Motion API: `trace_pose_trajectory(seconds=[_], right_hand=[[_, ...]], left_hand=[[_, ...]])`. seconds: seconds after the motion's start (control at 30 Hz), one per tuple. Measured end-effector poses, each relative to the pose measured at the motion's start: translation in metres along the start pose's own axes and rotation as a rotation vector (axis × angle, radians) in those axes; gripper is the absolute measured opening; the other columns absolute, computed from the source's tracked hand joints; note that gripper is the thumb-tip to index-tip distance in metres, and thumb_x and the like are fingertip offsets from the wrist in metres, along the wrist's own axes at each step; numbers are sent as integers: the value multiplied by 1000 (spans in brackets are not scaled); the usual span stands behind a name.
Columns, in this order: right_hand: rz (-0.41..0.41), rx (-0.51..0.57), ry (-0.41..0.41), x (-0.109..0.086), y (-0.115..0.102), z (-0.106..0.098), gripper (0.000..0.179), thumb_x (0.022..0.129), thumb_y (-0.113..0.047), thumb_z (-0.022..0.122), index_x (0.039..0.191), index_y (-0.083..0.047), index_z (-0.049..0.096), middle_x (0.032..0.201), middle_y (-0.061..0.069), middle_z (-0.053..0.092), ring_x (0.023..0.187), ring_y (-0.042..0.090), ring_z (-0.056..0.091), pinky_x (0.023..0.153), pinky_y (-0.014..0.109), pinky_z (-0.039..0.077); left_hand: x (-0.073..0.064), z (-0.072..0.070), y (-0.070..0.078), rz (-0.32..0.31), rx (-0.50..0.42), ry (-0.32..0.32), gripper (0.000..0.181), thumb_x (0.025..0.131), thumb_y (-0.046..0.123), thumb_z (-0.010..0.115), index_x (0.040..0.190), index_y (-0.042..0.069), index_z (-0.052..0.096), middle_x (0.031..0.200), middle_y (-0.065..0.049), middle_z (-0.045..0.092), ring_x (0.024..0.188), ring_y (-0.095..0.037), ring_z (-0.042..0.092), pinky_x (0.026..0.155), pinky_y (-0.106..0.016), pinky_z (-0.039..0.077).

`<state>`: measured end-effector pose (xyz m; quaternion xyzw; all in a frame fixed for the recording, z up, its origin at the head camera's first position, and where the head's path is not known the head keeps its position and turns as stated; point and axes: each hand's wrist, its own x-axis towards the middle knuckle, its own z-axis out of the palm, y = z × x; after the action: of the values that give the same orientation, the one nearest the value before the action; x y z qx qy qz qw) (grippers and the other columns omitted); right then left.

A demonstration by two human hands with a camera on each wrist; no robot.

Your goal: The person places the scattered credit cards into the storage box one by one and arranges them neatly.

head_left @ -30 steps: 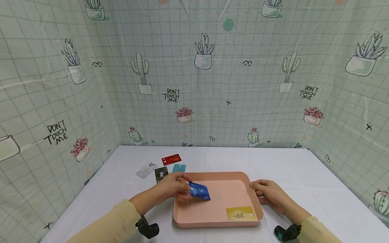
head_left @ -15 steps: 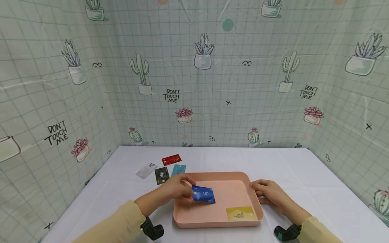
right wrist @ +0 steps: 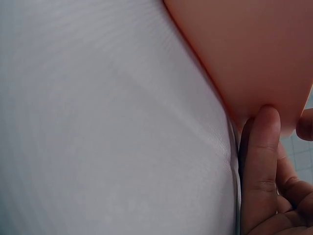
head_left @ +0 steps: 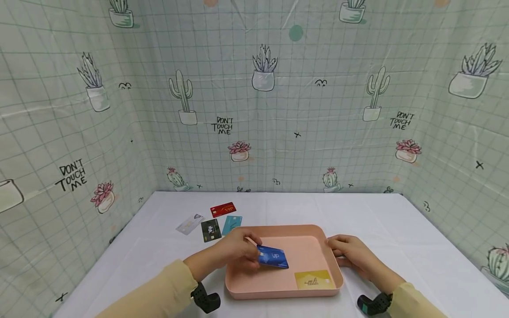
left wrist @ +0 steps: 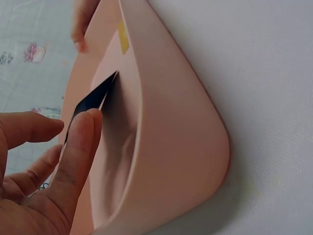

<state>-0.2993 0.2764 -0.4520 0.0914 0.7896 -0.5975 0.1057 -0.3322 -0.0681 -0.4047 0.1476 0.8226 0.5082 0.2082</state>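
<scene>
A blue VIP card [head_left: 274, 257] is pinched by its left end between the thumb and fingers of my left hand [head_left: 240, 251]. It hangs tilted over the pink tray [head_left: 306, 247], and in the left wrist view the card [left wrist: 95, 95] shows dark and nearly edge-on inside the wall. On the tray floor, at the near right corner, lies a yellow card [head_left: 314, 280]. My right hand [head_left: 350, 251] holds the tray's right side. In the right wrist view a fingertip [right wrist: 268, 120] presses the outer wall while another is at the rim.
Left of and behind the tray, a red card [head_left: 223, 209], a teal card [head_left: 232, 225], a black card [head_left: 210, 230] and a silvery card [head_left: 190, 224] lie on the white table [head_left: 159, 260]. A patterned cloth [head_left: 278, 110] stands behind and at both sides.
My left hand has carried the blue card rightward over the tray, uncovering more of the teal and black cards. The right hand keeps its place at the tray's side.
</scene>
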Motion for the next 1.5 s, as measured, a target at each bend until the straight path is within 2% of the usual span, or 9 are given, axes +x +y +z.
trace_pose_trajectory(seconds=[0.13,0.37,0.67,0.93,1.13,1.5], right_hand=[[-5,-1,-3,0,0,-1,56,104,-30,61,138,13,51,110,13,72,92,15,70,76,32,62],[-6,3,-8,0,1,-1,55,104,-30,60,138,13,51,108,12,72,91,15,70,76,32,62],[-3,-7,11,0,0,0,55,104,-29,60,138,13,52,109,13,71,91,16,69,76,32,62],[15,-20,33,-2,0,1,54,103,-29,60,137,12,53,108,13,71,91,16,69,76,33,62],[25,-39,46,-2,1,2,53,103,-30,60,137,11,54,108,14,71,91,17,68,76,34,62],[18,-35,50,-2,1,4,52,103,-29,60,135,11,54,109,15,70,91,18,68,76,33,62]], left_hand=[[3,4,1,-27,-39,-14,32,84,2,76,114,0,69,97,-14,63,69,-18,72,63,-28,61],[5,11,7,-66,-60,-30,30,87,2,76,116,0,69,95,-14,64,67,-20,74,61,-28,60],[11,22,12,-114,3,-55,26,90,4,72,115,3,68,95,-13,64,66,-19,72,62,-27,60],[17,26,14,-63,50,-103,21,94,7,68,114,2,69,91,-11,67,67,-20,74,65,-29,61],[19,35,19,-90,23,-108,21,99,12,64,116,2,68,88,-13,72,69,-22,75,64,-29,61],[23,45,19,-109,-45,-116,25,101,17,63,121,1,67,95,-11,74,76,-23,76,66,-26,61]])
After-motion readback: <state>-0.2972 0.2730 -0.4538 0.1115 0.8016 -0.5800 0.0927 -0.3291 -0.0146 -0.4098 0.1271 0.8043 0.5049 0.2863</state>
